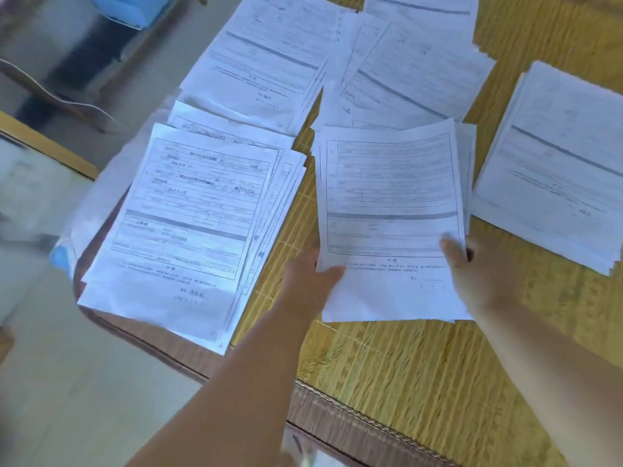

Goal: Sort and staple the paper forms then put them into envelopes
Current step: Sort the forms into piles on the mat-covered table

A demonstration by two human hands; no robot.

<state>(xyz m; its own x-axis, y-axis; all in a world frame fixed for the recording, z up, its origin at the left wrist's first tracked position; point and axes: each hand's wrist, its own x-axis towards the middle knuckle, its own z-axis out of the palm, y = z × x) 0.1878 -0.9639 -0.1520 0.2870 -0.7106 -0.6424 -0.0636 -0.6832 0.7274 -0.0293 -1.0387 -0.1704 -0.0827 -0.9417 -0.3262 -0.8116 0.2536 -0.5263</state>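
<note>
A small stack of printed forms is held over the bamboo mat by both hands. My left hand grips its lower left edge, thumb on top. My right hand grips its lower right edge, thumb on the sheet. To the left lies a fanned pile of filled-in forms that overhangs the table corner. Another pile lies at the right. Two more piles, one at the back left and one at the back middle, lie further away. No stapler or envelope is in view.
The table carries a yellow bamboo mat with a brown woven border at its near edge. The tiled floor lies at the left. A wooden bench and a blue object stand beyond the table's left side.
</note>
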